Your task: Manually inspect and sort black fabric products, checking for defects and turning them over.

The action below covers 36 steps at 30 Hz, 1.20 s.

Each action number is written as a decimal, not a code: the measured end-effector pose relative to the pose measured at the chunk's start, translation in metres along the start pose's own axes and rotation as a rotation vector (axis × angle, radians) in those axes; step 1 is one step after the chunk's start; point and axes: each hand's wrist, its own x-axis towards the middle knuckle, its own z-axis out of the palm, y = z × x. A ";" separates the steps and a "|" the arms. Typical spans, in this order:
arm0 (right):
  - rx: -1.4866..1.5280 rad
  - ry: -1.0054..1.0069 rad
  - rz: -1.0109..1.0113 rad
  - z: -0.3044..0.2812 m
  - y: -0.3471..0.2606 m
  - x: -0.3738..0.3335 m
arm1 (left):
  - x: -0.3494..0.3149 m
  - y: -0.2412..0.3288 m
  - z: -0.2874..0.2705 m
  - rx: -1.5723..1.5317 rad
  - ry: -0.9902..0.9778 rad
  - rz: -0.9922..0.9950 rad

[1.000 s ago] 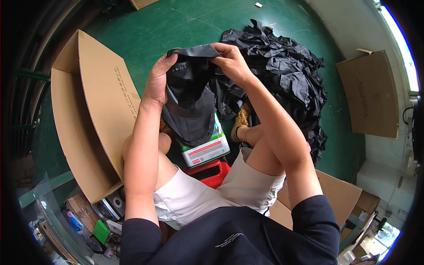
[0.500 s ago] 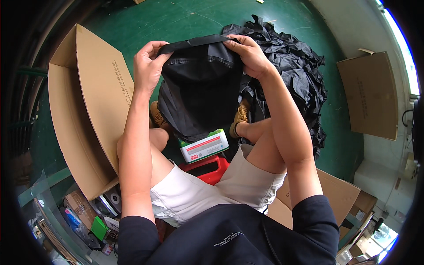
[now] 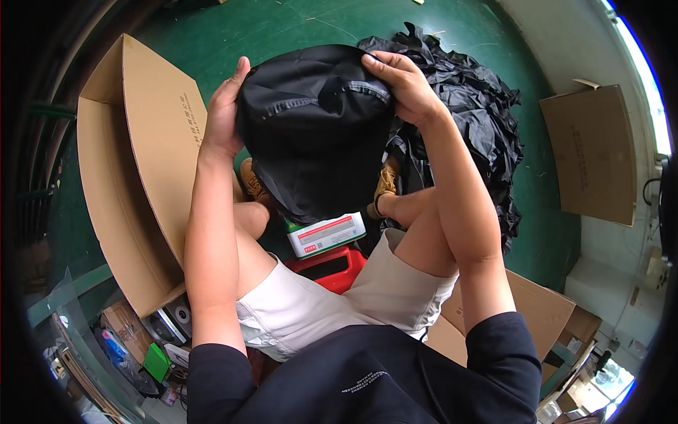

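Observation:
A bag-shaped piece of black cloth (image 3: 314, 141) with a pale stitched seam is stretched between my hands, its lower end hanging between my feet. My right hand (image 3: 404, 88) pinches its upper right edge, thumb on top. Along the left side, my left hand (image 3: 224, 116) supports the cloth. The left thumb points up, off the fabric, while the other fingers are hidden behind or inside it. Just below the cloth sits a white and green box (image 3: 328, 235), partly covered. A red plastic piece with a handle-like opening (image 3: 349, 268) lies between my legs.
A large heap of black cloth (image 3: 466, 120) lies on the green floor (image 3: 282, 28) at right. An open cardboard box (image 3: 166, 120) stands close to my left arm. Another cardboard piece (image 3: 590, 155) leans by the right wall. Mixed items, including a green object (image 3: 157, 363), sit lower left.
The cloth's folded upper edge has opened out into a rounded, fuller shape. My left hand has shifted slightly left and lower, its thumb coming off the edge. My right hand keeps its grip.

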 end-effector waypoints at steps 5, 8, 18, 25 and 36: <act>0.185 0.009 -0.024 -0.001 0.001 -0.002 | -0.001 -0.005 0.018 0.167 0.125 0.020; 0.277 0.034 -0.005 -0.002 0.000 -0.002 | -0.001 -0.009 0.018 0.199 -0.060 -0.005; 0.530 -0.238 -0.040 -0.011 -0.007 -0.012 | 0.015 -0.025 -0.011 0.572 0.079 0.073; 0.474 -0.102 -0.080 -0.021 -0.010 -0.012 | 0.008 -0.005 -0.015 0.463 0.199 -0.140; 0.274 0.057 -0.071 -0.026 -0.010 -0.009 | -0.001 0.002 -0.013 -0.327 -0.408 0.190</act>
